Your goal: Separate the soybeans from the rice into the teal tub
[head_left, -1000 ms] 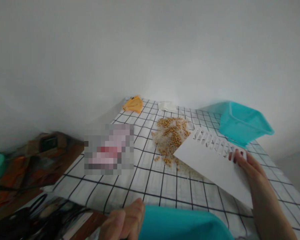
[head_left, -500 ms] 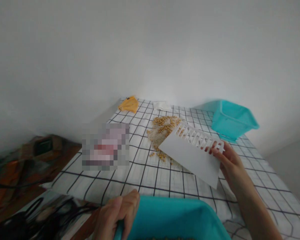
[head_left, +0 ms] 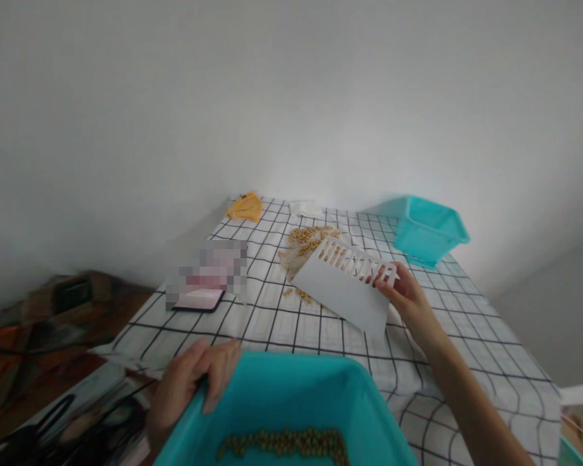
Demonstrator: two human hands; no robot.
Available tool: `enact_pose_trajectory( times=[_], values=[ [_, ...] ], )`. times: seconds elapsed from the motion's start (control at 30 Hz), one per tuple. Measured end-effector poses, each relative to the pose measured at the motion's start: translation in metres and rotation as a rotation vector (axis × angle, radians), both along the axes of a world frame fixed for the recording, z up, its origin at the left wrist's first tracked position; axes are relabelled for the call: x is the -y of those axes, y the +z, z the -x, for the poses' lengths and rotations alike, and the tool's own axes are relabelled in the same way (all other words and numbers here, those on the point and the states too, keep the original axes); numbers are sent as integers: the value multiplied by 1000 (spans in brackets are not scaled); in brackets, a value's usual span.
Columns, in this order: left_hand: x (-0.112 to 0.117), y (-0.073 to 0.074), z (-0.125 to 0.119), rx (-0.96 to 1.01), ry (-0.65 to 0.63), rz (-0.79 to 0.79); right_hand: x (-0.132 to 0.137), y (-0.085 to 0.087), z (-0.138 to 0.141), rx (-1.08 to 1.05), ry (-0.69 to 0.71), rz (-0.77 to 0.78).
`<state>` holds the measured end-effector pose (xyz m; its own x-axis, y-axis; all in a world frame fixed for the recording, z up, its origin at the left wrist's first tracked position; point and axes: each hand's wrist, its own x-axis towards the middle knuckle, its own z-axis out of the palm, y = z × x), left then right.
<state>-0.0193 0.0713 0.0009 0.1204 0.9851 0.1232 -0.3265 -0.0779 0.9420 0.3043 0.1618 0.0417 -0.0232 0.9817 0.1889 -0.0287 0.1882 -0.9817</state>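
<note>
My left hand is wrapped round the rim of a turquoise plastic bin at the table's near edge. Small round beans lie on the bottom of that bin. In my right hand is a white slotted plastic sheet, gripped at its right end and tilted, its row of slots along the upper edge. Behind and left of the sheet, a pile of yellowish beans mixed with pale grains is spread on the table; the sheet hides part of it.
A black-and-white checked cloth covers the table. A second turquoise bin stands at the back right. A yellow cloth item and a folded white tissue lie at the back. A blurred-out flat device lies on the left.
The view has tipped down, showing more of the near bin and the beans in it. Both hands keep their hold; the sheet appears slightly further left.
</note>
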Motion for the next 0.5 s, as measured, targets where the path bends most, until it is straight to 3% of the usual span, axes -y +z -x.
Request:
enact_pose_trajectory(
  times=[0.5],
  values=[
    [-9, -6, 5, 12, -62, -18, -3, -8, 3, 12, 119, -22]
  ],
)
